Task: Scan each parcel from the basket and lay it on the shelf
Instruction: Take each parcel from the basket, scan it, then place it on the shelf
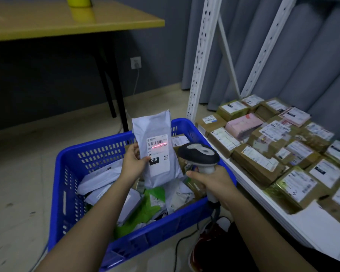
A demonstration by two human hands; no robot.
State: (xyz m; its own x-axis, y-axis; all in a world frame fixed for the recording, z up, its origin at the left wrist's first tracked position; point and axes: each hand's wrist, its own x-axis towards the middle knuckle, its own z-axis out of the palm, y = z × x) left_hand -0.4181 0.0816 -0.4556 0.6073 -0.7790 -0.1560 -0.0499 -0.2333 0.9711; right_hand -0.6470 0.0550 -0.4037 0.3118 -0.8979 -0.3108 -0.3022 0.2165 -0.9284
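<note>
My left hand grips a grey-white mailer parcel by its left edge and holds it upright above the blue basket. Its white label faces me, and a red scan line crosses the barcode. My right hand grips the handle of a grey and black barcode scanner, whose head points at the label from the right. Several white and green mailer bags and brown boxes lie in the basket. The white shelf on the right carries several brown cardboard parcels with labels and one pink parcel.
A yellow table with black legs stands behind the basket, a yellow cylinder on top. White perforated shelf uprights rise at the right before grey curtains. The scanner's black cable trails on the floor by a red shoe.
</note>
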